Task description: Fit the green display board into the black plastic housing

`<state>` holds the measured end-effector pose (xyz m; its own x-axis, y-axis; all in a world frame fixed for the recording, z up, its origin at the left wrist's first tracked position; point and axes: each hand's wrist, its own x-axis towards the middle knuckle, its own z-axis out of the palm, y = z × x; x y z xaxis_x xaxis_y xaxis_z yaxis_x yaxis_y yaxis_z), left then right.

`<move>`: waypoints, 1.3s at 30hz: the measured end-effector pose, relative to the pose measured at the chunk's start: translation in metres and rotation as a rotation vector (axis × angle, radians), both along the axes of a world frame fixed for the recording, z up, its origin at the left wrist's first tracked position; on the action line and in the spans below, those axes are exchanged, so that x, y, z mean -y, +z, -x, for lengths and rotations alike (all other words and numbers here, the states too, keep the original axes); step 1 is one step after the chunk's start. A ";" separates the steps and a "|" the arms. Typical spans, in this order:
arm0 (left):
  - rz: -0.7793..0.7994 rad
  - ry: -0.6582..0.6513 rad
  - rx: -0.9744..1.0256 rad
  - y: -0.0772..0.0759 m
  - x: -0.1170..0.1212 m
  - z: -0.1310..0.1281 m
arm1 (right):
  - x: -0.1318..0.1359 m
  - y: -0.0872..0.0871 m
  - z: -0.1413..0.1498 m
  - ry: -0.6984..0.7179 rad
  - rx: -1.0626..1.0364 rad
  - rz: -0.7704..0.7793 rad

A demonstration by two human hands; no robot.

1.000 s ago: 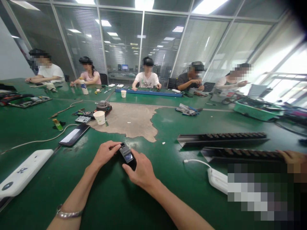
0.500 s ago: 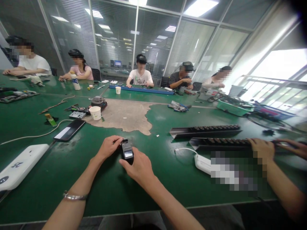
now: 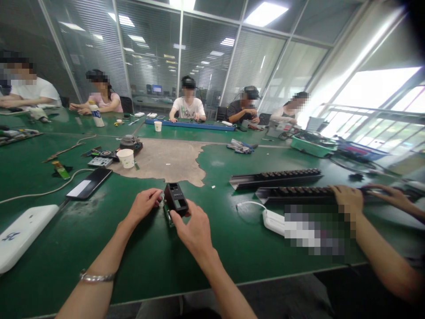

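Since the earlier frame, the small black plastic box with the little window in its top [image 3: 176, 198] has been turned and tipped in your hands, so more of its side shows, and a thin green-and-silver part [image 3: 167, 213] has come into view along its left side. The box is over the green tabletop [image 3: 139, 270], in from the near edge and left of the two long black metal rails [image 3: 277, 179]. Your right hand [image 3: 196, 230] is partly closed round the near end of it, thumb on the near left corner and fingers on the right side. Your left hand [image 3: 145, 206] has its fingertips almost together at the silvery far end of the part; whether they pinch it or only steady it, I cannot tell. Let the right hand carry the hold and keep it low, so a slip ends in a short drop. With the left, I'd touch the thin part by its edges and use light, even pressure; it looks likely to bend if levered from one end. If anything resists, stop and turn the box to see where it catches. Keep your left forearm away from the black phone [image 3: 89, 183] near the left edge.
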<state>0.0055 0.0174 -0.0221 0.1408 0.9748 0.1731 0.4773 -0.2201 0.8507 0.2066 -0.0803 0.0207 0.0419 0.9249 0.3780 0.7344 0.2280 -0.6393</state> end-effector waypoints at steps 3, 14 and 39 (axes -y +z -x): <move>0.022 -0.010 0.001 -0.002 -0.001 0.001 | -0.007 0.006 -0.023 -0.009 -0.059 -0.086; 0.080 -0.031 -0.053 0.000 -0.005 0.000 | -0.006 -0.033 -0.047 -0.020 0.091 0.056; 0.015 -0.046 -0.171 -0.001 -0.005 0.000 | 0.002 -0.004 -0.024 0.074 -0.133 -0.067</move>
